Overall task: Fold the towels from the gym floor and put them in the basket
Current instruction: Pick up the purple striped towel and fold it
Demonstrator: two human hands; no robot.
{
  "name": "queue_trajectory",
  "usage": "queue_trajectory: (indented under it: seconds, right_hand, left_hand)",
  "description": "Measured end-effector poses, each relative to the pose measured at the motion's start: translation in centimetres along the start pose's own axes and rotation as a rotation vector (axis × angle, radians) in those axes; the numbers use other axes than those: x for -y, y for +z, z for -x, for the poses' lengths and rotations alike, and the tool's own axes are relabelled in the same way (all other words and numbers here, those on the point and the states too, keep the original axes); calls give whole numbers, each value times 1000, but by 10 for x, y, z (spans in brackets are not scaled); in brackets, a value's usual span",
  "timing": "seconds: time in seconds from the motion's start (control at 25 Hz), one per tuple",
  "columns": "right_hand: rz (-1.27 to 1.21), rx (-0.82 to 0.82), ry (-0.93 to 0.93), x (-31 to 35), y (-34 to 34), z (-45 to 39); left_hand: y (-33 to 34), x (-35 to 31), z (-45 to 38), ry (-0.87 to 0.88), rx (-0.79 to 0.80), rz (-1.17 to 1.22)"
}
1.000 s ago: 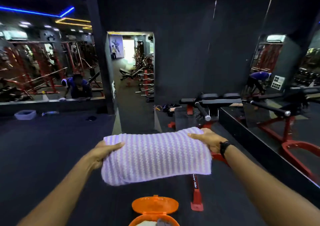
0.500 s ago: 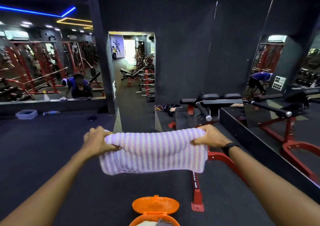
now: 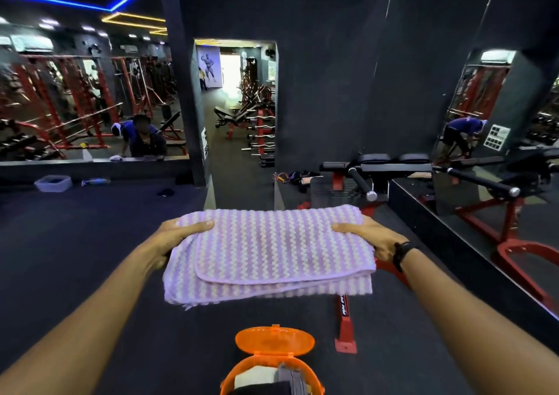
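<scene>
Towel [image 3: 269, 249], purple-and-white, folded, held flat in the air above the open orange basket [image 3: 273, 373], left hand [image 3: 178, 237] and right hand [image 3: 369, 237] pinching its ends, underside fingers probably curled; lower level, keeping layers aligned.

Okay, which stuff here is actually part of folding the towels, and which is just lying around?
Job: purple striped towel, held by left hand and right hand; orange basket, lid open.

Lying about: red exercise bench, grey tub, dark item on floor.
</scene>
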State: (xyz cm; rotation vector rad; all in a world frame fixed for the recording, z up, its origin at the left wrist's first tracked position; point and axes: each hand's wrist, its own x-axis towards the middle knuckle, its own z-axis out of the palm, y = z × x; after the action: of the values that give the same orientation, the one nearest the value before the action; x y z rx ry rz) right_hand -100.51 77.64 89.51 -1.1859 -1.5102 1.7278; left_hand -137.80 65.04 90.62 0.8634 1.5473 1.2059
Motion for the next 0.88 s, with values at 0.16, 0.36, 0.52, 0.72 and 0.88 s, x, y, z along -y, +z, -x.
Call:
queue_trajectory:
  seconds: [0.16, 0.36, 0.52, 0.72, 0.88]
  right_hand:
    - [37, -72, -14, -1, 14, -1]
    - [171, -87, -21, -10, 37, -11]
    - [274, -111, 59, -61, 52, -28]
    - [623, -261, 174, -166, 40, -56]
    - [801, -285, 331, -238, 37, -75]
  left_hand:
    - [-19, 28, -15, -73, -8, -100]
    - [-31, 90, -26, -196, -15, -144]
    - [-31, 146, -34, -258, 10, -211]
    - [-15, 209, -52, -342, 99, -370]
    - [3, 263, -75, -404, 145, -468]
